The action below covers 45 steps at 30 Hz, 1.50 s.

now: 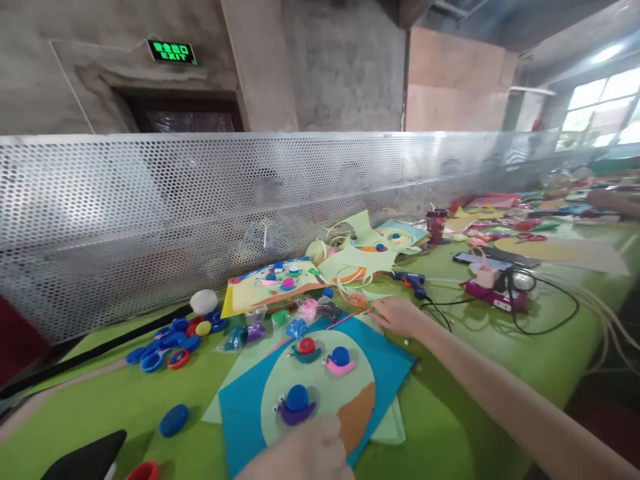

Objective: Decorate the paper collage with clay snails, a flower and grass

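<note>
From my remote station I report on the head view. The work piece, a blue sheet (241, 417), lies on the green table (100, 407) toward its near side, over pale green paper (387, 427) that shows past its edges. On the sheet I find a pale green oval (327, 383) bearing three snail figures: a teal snail (305, 357) with a red cap, a pink snail (345, 368) with a blue cap, and a purple snail (297, 413) with a blue cap. A brown patch (361, 413) covers the oval's near right side.

Right hand (395, 315): beyond the sheet's right part, fingertips pinched on the end of a thin pink strip (345, 321), which lies across the sheet's far edge. Left hand (305, 457): over the sheet's near edge, just below the purple snail; it is blurred and cut by the frame, so I cannot tell whether it is open, closed or gripping.

Small clear bags (235, 339) lie beyond the sheet's far edge. To their left I note a heap of caps (175, 341) and a white ball (203, 302). A perforated metal screen (200, 193) stands along the table's far edge. A glue gun (413, 283) lies beyond the right hand; a power strip (500, 298) sits nearer the table's right edge.
</note>
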Each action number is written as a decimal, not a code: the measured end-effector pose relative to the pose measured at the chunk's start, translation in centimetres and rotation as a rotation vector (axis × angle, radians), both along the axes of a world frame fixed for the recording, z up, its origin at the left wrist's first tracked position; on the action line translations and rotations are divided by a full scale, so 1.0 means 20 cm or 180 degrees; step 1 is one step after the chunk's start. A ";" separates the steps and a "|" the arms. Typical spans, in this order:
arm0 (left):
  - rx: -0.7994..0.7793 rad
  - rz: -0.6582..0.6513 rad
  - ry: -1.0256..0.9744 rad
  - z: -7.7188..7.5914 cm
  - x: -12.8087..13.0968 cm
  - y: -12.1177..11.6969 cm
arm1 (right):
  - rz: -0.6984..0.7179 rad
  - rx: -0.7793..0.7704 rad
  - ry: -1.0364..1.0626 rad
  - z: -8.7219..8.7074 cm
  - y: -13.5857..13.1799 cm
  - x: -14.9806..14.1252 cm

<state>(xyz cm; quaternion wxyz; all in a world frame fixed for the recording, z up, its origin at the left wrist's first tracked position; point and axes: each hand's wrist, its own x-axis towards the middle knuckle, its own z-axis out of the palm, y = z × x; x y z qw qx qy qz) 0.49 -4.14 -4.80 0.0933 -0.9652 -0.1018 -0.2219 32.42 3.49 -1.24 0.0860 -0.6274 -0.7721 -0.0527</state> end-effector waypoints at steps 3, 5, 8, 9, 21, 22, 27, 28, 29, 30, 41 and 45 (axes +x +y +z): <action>0.0045 -0.0078 0.0163 0.05 0.02 0.20 | -0.0161 -0.0041 0.0086 0.00 0.00 -0.03; 0.0017 0.0155 0.0140 0.08 0.00 0.31 | -0.0282 0.0030 0.0172 0.01 0.00 -0.02; -0.0095 0.0699 -0.0033 0.10 -0.06 0.44 | -0.0428 0.0257 0.0326 0.02 0.00 0.00; -0.0142 0.0863 -0.0089 0.10 -0.09 0.47 | -0.0441 0.0344 0.0368 0.02 0.01 0.00; -0.0830 0.1858 -0.0232 0.03 -0.15 0.58 | 0.1104 0.0462 -0.0260 0.26 0.25 -0.69; -0.0872 0.1904 -0.0222 0.03 -0.16 0.58 | 0.1297 0.0325 -0.0393 0.27 0.27 -0.79; -0.1025 0.2157 -0.0107 0.01 -0.15 0.59 | 0.1368 -0.0169 -0.0809 0.26 0.34 -1.09; -0.1041 0.2228 -0.0083 0.00 -0.15 0.59 | 0.1327 -0.0227 -0.0820 0.25 0.35 -1.11; -0.1053 0.2301 -0.0065 -0.01 -0.14 0.60 | 0.1302 -0.0269 -0.0802 0.23 0.36 -1.12; -0.1064 0.2369 -0.0051 -0.02 -0.13 0.60 | 0.1293 -0.0296 -0.0753 0.23 0.36 -1.13; -0.1202 0.2376 0.0050 0.05 -0.17 0.59 | 0.0417 0.0292 0.1507 0.35 0.28 -0.71; -0.1203 0.2335 -0.0047 0.06 -0.16 0.59 | 0.0363 0.0146 0.2456 0.30 0.18 -0.53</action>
